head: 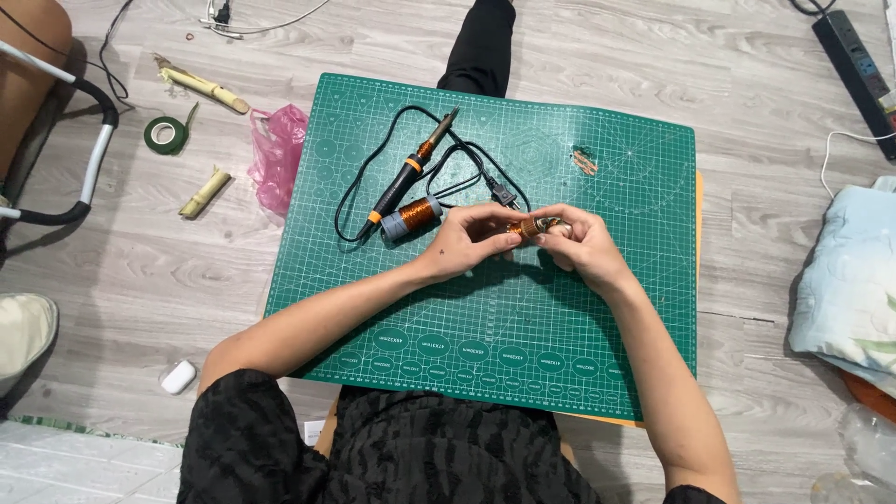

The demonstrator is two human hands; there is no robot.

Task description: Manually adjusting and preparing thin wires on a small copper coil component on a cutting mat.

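My left hand and my right hand meet over the middle of a green cutting mat. Between their fingertips they pinch a small coil wound with copper wire. Just left of my left hand lies a spool of copper wire on the mat. A soldering iron with a black and orange handle lies beyond it, its black cord looped to a plug. A small brownish scrap sits at the mat's far right.
On the wooden floor to the left lie a pink plastic bag, a roll of green tape, two bamboo pieces and a white earbud case. A power strip and a pale cloth are at the right.
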